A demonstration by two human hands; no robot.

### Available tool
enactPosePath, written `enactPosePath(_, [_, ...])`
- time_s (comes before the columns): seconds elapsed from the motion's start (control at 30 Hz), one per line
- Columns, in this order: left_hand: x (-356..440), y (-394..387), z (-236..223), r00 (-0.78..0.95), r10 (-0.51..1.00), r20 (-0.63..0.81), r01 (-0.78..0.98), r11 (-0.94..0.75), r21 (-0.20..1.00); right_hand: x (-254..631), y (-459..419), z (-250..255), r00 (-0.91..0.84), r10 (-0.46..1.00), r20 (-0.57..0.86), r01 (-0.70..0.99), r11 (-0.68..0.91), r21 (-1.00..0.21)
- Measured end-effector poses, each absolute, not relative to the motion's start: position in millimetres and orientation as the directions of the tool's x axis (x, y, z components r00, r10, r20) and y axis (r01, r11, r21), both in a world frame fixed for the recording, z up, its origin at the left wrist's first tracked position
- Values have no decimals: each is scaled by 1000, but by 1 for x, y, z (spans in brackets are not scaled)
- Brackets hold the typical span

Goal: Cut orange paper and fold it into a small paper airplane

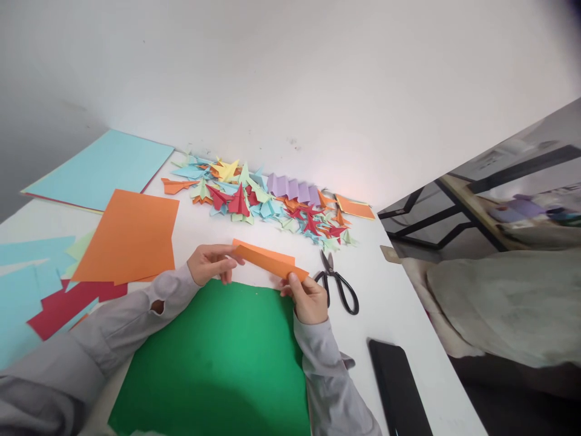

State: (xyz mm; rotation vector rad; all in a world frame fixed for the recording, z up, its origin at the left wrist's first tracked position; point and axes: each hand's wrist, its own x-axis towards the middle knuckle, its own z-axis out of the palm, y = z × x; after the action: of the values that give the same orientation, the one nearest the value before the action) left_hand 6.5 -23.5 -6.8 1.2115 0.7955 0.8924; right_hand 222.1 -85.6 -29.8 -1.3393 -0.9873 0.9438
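A folded orange paper strip (267,260) is held up between my two hands, just beyond a green sheet (222,357). Its fold runs lengthwise, and two layers show, slightly apart. My right hand (308,297) pinches its right end, thumb on the near face. At the left end, the fingers of my left hand (213,263) are closed about the strip's edge; part of that grip is hidden. Black-handled scissors (338,281) lie with blades parted, just right of my right hand.
Folded paper planes (240,200) and a pleated purple paper (293,189) are heaped by the wall. Orange sheets (131,236), blue sheets (104,166) and red pieces (68,309) lie left. A black phone-like object (399,387) rests near the right table edge.
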Motion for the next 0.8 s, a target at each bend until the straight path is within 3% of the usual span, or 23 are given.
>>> enactPosePath(0.17, [11,-26,-2,302,950,-81,45,71,996,220,-86,-29,324,946,-11,11,-16,-1000])
enactPosePath(0.43, [9,-26,-4,326,940,-98,103,68,992,216,-86,-24,357,933,-48,26,-61,-998])
enactPosePath(0.7, [9,-23,-13,303,934,188,68,-218,974,220,-87,-20,360,932,-49,83,-85,-993])
enactPosePath(0.8, [11,-24,-13,332,923,197,-26,-199,980,221,-87,-21,357,933,-51,64,-79,-995])
